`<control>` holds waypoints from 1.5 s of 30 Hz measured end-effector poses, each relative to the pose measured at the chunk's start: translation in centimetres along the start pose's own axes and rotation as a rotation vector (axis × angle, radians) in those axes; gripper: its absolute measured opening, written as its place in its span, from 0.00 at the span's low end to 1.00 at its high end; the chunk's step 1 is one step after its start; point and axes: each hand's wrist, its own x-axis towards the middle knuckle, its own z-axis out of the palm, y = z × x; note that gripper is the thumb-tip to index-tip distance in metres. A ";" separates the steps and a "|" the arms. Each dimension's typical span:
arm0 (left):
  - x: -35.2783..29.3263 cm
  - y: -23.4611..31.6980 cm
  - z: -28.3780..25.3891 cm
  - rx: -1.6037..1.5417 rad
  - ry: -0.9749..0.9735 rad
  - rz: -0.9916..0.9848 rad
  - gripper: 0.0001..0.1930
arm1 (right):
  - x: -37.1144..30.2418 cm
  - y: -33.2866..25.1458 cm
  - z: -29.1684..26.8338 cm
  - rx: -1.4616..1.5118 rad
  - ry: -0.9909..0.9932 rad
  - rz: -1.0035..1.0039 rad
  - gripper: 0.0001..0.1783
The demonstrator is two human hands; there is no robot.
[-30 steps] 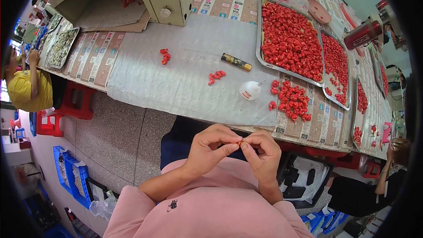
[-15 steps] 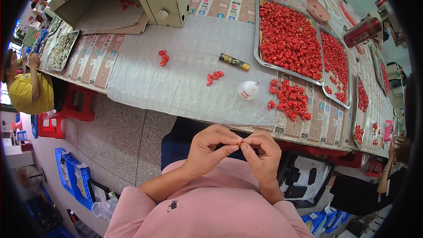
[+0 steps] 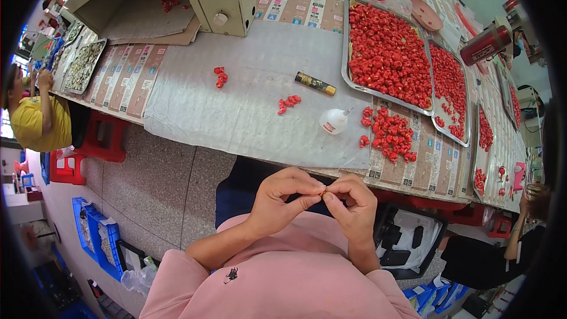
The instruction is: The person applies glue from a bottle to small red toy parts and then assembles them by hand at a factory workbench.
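My left hand [image 3: 284, 198] and my right hand [image 3: 352, 205] meet just off the table's near edge, in front of my chest. Thumb and forefinger of each are pinched together, fingertips touching. Whatever tiny piece lies between them is almost wholly covered. Beyond them on a grey sheet [image 3: 236, 106] stands a white squeeze bottle [image 3: 333, 121] with a thin nozzle. A black and gold cylinder [image 3: 315, 83] lies behind it. Small clusters of glossy red pieces [image 3: 289, 104] rest on the sheet, and a loose heap of red pieces [image 3: 392, 134] sits to the right.
Metal trays full of red pieces [image 3: 390, 53] line the right side. A beige machine [image 3: 227, 0] with a green light stands at the back left. A red flask [image 3: 486, 45] is far right. One co-worker in yellow [image 3: 41, 121] sits left, another person in black [image 3: 490, 260] right.
My hands keep the same pinch with barely any movement. A speck of reddish orange showed between the fingertips earlier and is now mostly covered.
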 end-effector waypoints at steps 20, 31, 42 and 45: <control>-0.3 0.4 -0.6 -0.515 0.039 -0.391 0.07 | -0.3 -0.4 0.4 -0.110 0.025 -0.047 0.09; -0.6 0.1 -0.5 -0.448 0.053 -0.287 0.11 | -0.2 -0.6 1.1 -0.233 0.054 -0.189 0.11; -0.4 0.1 0.0 -0.399 0.076 -0.244 0.11 | -0.2 -0.8 1.0 -0.259 0.041 -0.203 0.11; -0.2 0.0 0.2 -0.365 0.046 -0.214 0.13 | 0.1 -0.5 0.7 -0.272 0.076 -0.212 0.11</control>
